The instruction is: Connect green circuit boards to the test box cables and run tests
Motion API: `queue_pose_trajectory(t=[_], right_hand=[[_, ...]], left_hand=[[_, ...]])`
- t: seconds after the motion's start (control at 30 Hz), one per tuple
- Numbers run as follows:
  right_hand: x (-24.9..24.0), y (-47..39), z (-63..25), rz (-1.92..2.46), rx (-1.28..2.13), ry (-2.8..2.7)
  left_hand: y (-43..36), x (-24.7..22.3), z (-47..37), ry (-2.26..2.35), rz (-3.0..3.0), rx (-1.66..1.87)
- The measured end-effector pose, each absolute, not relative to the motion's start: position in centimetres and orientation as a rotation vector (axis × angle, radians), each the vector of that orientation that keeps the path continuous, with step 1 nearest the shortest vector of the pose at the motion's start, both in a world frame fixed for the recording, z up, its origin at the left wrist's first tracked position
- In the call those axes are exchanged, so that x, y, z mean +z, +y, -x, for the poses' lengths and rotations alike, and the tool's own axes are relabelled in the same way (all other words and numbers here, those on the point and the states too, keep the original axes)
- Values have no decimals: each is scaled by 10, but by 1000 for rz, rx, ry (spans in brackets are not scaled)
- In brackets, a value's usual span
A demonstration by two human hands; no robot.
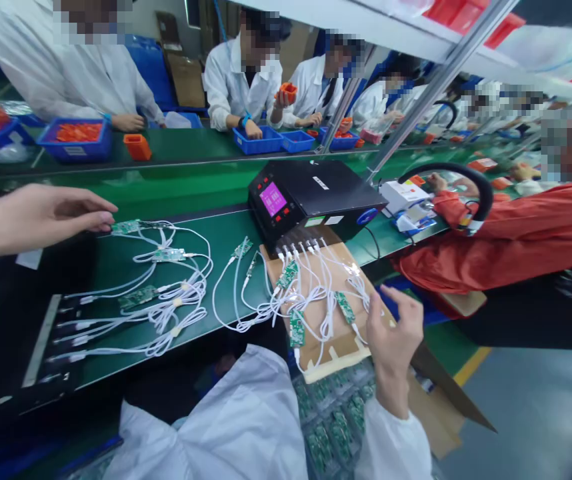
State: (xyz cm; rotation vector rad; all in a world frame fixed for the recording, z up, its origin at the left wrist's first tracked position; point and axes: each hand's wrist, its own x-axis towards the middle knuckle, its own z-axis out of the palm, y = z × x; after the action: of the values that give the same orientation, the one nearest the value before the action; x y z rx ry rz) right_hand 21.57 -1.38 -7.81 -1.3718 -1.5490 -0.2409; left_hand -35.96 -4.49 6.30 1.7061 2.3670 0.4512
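My left hand (59, 212) reaches in from the left, with thumb and fingers closed on the end of a small green circuit board (126, 227). Below it, more circuit boards (169, 255) lie among bundled white cables (179, 303) that plug into a black box (39, 340) at the left. My right hand (396, 327) is held by the right edge of a cardboard sheet (333, 343), fingers apart and nothing in them. On the cardboard lie several cabled boards, one a green board (345, 307) near that hand. Their cables run to a black tester (316, 197) with a lit pink screen.
Trays of circuit boards (333, 427) sit low in front of me. An open carton (441, 413) stands on the right. Across the green belt (181, 173), co-workers handle orange parts by blue bins (73, 141). A person in a red sleeve (516, 220) sits on the right.
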Motion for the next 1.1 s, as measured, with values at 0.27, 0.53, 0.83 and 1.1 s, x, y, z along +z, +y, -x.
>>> queue_pose_trajectory(t=[0.27, 0.53, 0.83, 1.1], right_hand=[[8, 111, -96, 1035, -2, -1807], [-19, 192, -63, 1179, 106, -2022], [-23, 193, -71, 1197, 130, -2068], [-15, 189, -71, 1210, 139, -2095]], left_hand=[[-65, 56, 376, 2124, -1731, 465], [-68, 38, 385, 2065, -1568, 787], [-69, 36, 385, 2071, -1567, 806], [-63, 22, 405, 2166, -1615, 613]])
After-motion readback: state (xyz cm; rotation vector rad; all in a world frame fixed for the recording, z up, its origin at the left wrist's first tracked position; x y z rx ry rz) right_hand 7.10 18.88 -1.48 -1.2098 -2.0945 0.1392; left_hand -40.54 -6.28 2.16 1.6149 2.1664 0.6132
